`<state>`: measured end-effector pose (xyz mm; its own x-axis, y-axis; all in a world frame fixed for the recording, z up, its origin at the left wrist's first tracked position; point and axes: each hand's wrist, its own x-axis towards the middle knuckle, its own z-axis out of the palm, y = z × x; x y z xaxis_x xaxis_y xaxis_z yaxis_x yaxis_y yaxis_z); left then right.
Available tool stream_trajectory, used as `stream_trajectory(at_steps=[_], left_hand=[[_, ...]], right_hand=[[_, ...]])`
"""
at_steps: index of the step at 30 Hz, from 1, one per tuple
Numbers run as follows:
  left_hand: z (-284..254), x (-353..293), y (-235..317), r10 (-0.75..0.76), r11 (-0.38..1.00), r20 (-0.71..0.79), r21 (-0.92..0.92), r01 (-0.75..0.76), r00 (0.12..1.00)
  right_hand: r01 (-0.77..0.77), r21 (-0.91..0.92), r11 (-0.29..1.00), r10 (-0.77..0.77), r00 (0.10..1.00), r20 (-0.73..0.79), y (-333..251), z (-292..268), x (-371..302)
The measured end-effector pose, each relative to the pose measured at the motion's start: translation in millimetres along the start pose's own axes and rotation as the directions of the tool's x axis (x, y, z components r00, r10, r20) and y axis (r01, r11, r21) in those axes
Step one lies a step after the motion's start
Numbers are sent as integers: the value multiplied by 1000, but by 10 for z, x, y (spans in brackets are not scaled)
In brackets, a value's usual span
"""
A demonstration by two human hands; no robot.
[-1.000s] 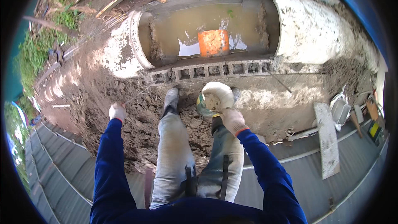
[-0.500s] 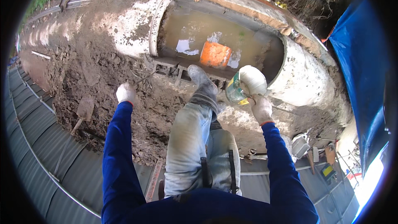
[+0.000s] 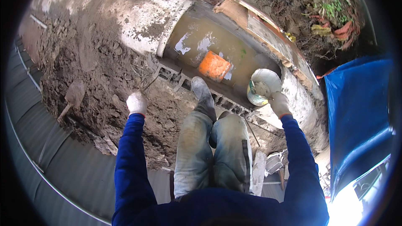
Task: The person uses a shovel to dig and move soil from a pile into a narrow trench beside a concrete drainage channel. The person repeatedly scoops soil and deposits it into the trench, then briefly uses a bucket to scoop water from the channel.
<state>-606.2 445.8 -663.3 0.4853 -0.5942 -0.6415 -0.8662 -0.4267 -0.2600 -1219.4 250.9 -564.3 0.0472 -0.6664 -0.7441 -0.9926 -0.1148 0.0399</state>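
My right hand (image 3: pixel 279 104), in a white knit glove, grips the rim side of a white bucket (image 3: pixel 267 80) with a green and yellow label. The bucket is tilted with its mouth facing up and away, by the right end of a trough of muddy water (image 3: pixel 217 37). Grey muck shows inside it. My left hand (image 3: pixel 137 103), gloved alike, is closed above the mud; its fingers are hidden from above. A thin rod (image 3: pixel 150 82) lies just beyond it, and I cannot tell whether the hand touches it. An orange bucket (image 3: pixel 214 65) sits in the water.
Hollow blocks (image 3: pixel 169 75) line the trough's near edge, beside my muddy boot (image 3: pixel 202 94). White, mud-streaked pipe sections (image 3: pixel 144 23) flank the opening. A shovel (image 3: pixel 75 94) lies on mud at left, near corrugated sheeting (image 3: pixel 46 142). A blue tarp (image 3: pixel 356 121) hangs at right.
The white bucket has moved right and farther out to the trough's right end, its mouth turned more upward. My legs have come closer together, and the whole view has rotated.
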Motion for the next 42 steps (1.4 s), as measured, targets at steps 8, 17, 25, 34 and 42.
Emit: stream_trajectory(at_steps=[8, 17, 25, 34, 42], left_hand=[[4, -9, 20, -4, 987, -5, -163, 4, 1000], [-64, -104, -12, -181, 895, -173, -437, 89, 968], [46, -168, 360, -351, 909, -269, -327, 258, 897], [-50, -146, 456, -455, 874, -232, -302, 381, 859], [132, -117, 416, -492, 854, -272, -337, 397, 827]], right_hand=[[43, -378, 925, -56, 998, -24, -364, -458, 276], [486, -600, 636, -484, 856, 181, -1018, -391, 1442], [523, -405, 750, -466, 852, 239, -1342, 510, 3262], [555, -406, 726, -473, 832, 291, -599, 166, 3052], [554, -457, 696, -487, 832, 267, -395, 246, 3344]])
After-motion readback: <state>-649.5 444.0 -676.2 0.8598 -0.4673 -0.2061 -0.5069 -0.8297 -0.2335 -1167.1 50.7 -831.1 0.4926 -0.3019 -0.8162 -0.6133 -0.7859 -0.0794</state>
